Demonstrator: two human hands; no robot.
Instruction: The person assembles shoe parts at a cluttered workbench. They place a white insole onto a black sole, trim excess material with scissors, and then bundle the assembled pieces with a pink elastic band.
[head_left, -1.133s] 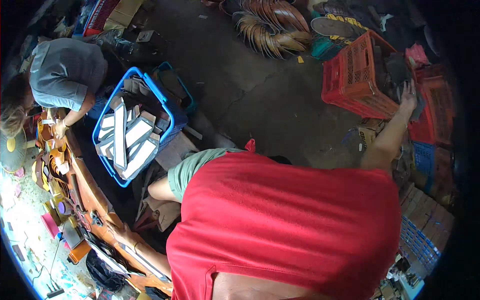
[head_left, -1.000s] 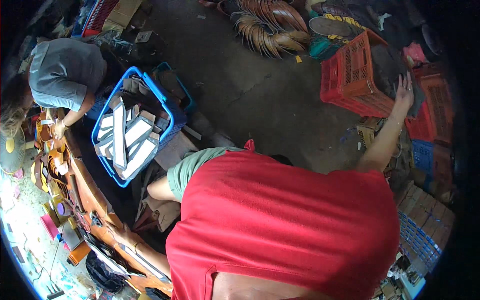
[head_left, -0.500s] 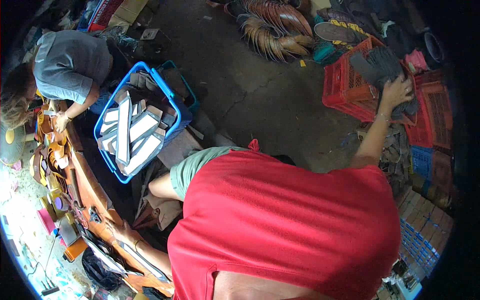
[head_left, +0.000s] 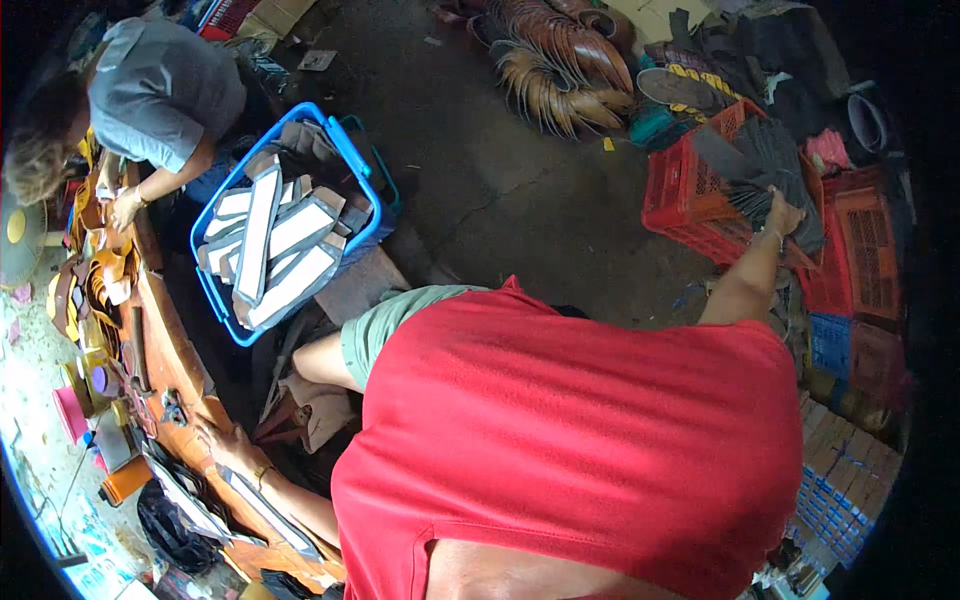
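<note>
My right hand (head_left: 787, 213) reaches far out to the right, its fingers closed on the edge of a fanned stack of dark grey strips (head_left: 757, 165). That stack lies on top of a red plastic crate (head_left: 690, 190). On the opposite side, my left hand (head_left: 228, 446) rests on the edge of a wooden workbench (head_left: 180, 350), fingers stretched out and holding nothing. Just beyond those fingers sits a small dark metal object (head_left: 173, 407), and a hammer-like tool (head_left: 138, 350) lies further along. A long dark-edged pale strip (head_left: 268, 512) lies on the bench beside my left forearm.
A blue basket (head_left: 375, 200) full of white-and-grey strips stands between me and a co-worker in a grey shirt (head_left: 165, 95), bent over the bench. Bundles of brown curved strips (head_left: 560, 85) lie on the floor ahead. More crates (head_left: 865, 235) and stacked bundles (head_left: 840, 470) line the right side.
My right hand has gone from lying spread over the dark strips to gripping them at their near edge. My left hand stays on the bench. The view has shifted slightly.
</note>
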